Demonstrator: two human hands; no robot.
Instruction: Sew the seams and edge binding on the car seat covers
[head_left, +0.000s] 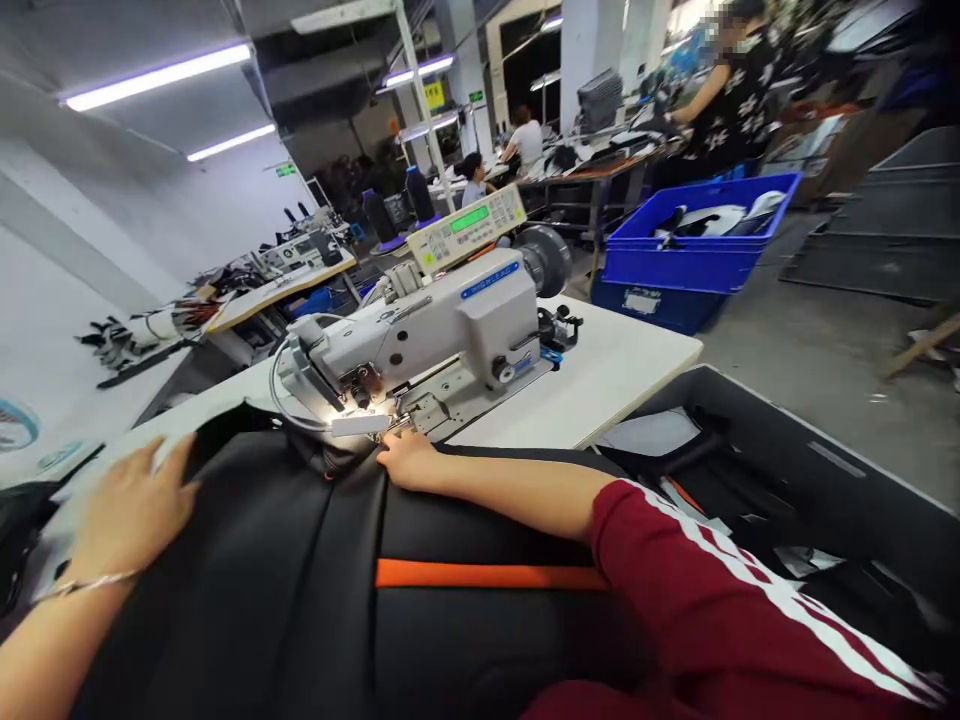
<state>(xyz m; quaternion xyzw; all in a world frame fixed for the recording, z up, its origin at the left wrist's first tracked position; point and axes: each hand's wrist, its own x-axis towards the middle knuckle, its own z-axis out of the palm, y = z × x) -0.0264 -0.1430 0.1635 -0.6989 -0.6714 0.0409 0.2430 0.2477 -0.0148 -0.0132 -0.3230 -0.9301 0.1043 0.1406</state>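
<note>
Two holding places noted: black panel (pixel 322 590), lower centre, is apparently steadied at sewing machine (pixel 427 325) by half-curled right hand (pixel 411 462), pinch hidden. Left hand (pixel 136 505) is held loosely open, nothing seen gripped.

Smooth leather-like panel (pixel 330 580), plastic crate (pixel 675 264), cloth sleeve (pixel 697 590)

The sewing machine (pixel 442 325) blocks my right hand (pixel 411 462) directly ahead. To the machine's right, bare white tabletop (pixel 637 345) gives me room to pass, down to a grey bin's wall (pixel 780 425). Black material (pixel 240 560) fills the space between my hands.
</note>
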